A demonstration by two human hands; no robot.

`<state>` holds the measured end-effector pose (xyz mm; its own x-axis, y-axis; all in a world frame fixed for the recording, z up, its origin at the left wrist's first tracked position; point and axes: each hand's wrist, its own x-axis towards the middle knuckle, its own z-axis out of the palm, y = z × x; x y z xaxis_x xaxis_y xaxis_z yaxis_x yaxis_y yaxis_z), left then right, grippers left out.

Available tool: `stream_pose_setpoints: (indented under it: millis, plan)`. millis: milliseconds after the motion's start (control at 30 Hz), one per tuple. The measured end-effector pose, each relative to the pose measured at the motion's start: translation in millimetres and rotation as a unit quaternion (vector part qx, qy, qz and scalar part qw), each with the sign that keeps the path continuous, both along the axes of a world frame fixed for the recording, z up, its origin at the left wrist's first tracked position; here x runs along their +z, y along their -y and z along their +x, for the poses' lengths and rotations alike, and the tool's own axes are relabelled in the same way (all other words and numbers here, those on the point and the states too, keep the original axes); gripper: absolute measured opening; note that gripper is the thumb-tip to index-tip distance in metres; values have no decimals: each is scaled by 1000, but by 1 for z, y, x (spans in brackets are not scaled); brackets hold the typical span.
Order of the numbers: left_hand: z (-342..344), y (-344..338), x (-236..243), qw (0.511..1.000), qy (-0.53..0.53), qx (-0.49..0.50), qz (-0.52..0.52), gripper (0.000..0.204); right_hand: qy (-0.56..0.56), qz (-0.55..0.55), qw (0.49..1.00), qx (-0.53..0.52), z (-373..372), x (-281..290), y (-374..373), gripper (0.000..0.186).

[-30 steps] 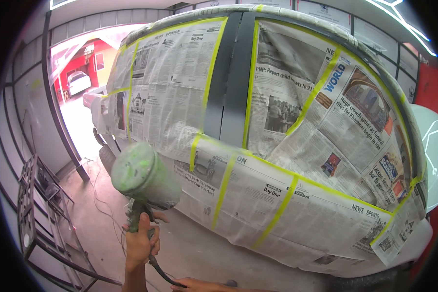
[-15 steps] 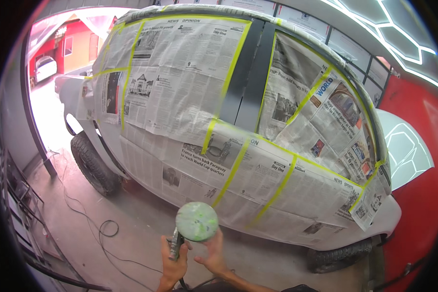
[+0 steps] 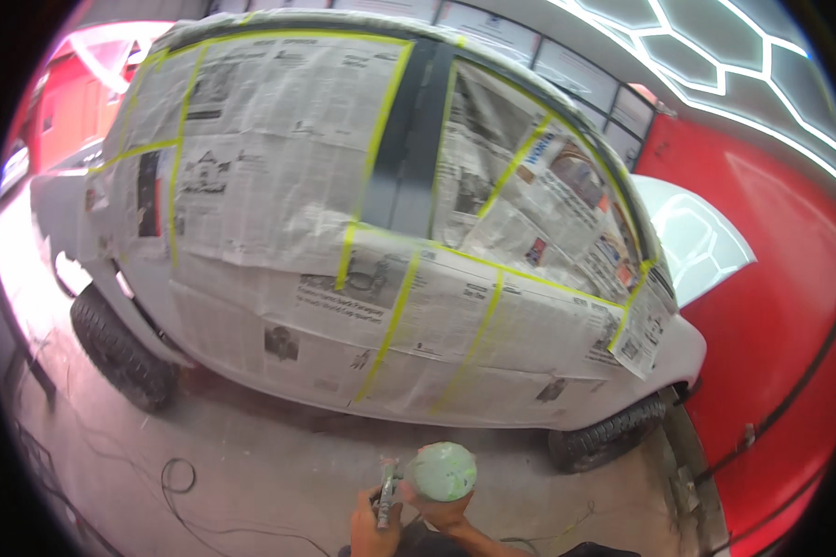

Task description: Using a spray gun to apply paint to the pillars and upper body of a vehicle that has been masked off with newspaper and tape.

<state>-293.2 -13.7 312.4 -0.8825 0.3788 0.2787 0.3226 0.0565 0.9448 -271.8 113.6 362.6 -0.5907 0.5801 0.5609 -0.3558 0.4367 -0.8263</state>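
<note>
At the lower middle, my left hand (image 3: 372,524) is closed round the handle of a spray gun (image 3: 387,497), whose metal body stands upright. Just to its right is a round paint cup (image 3: 444,471), its pale top smeared with green. My right hand (image 3: 446,513) grips the cup from below, and the cup hides part of those fingers. Whether cup and gun are joined cannot be made out. Beyond both hands stands a pale car (image 3: 251,388), its side and windows covered with newspaper sheets (image 3: 269,176) held by yellow tape (image 3: 388,339).
A thin dark hose or cable (image 3: 178,490) lies looped on the floor at the left. The car's tyres (image 3: 125,357) stand at both ends of its side. A red wall (image 3: 762,306) rises at the right, with a glossy white panel (image 3: 701,246) before it.
The view has swung right, so the car sits further left in it. My hands, with the gun and cup, appear lower and further right. Both grips stay closed.
</note>
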Motion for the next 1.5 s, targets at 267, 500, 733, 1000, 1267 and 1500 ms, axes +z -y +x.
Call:
stream_pose_setpoints:
  millis: [267,500,733,1000,1267,1500]
  plan:
    - [26,84,-19,946,-240,-90,-200,23,-110,144,983,-34,7,28,-12,83]
    - [2,113,-42,936,-25,-29,-349,25,-128,139,980,-66,13,28,-18,85]
    - [-22,139,-57,910,49,22,-412,26,-140,97,984,-55,8,15,-13,85]
    - [-33,169,-64,884,126,48,-448,28,-158,83,983,-28,0,16,-16,83]
    - [-46,96,45,923,154,-59,-347,33,-152,55,986,-26,-8,29,-23,83]
    - [-19,-38,-11,975,113,-151,118,46,-131,28,989,-61,1,58,-52,82]
